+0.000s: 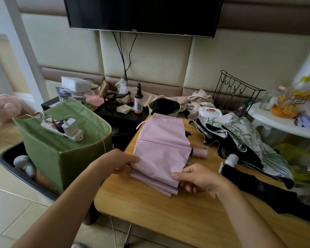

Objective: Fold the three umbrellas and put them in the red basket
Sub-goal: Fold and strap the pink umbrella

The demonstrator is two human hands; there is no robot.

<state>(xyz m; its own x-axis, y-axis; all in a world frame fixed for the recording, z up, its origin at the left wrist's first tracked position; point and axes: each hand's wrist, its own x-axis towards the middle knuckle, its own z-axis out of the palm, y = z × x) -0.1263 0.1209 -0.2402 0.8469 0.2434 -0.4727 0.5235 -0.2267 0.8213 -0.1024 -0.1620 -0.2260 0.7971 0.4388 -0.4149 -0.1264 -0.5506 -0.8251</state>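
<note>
The pink umbrella (161, 149) lies on the wooden table (168, 212), collapsed, its canopy gathered into flat pleats that stack toward the near edge. The top panel is smooth and pale, with a seam running across it. Its pink handle (200, 151) pokes out on the right side, resting on the tabletop.

The left hand (118, 163) pinches the left edge of the fabric, thumb on top and fingers tucked under the fold. The right hand (199, 178) grips the near right corner the same way, thumb pressed on the top pleat and fingers curled beneath the layers. Both hands are closed on cloth, not spread.

Both forearms reach in from the near side, bare, angled toward each other so the hands frame the umbrella's near end. The wrists sit low, just above the table.

To the right on the same table lies a floral umbrella (243, 138), white with green print and black trim, loosely spread, and beside it a black umbrella (268, 196) trailing toward the table's right edge. A white cap (231, 159) sits between them.

Left of the table stands a green bag (61, 149) with a power strip (63, 129) on top. A television (143, 13) hangs on the padded wall.
</note>
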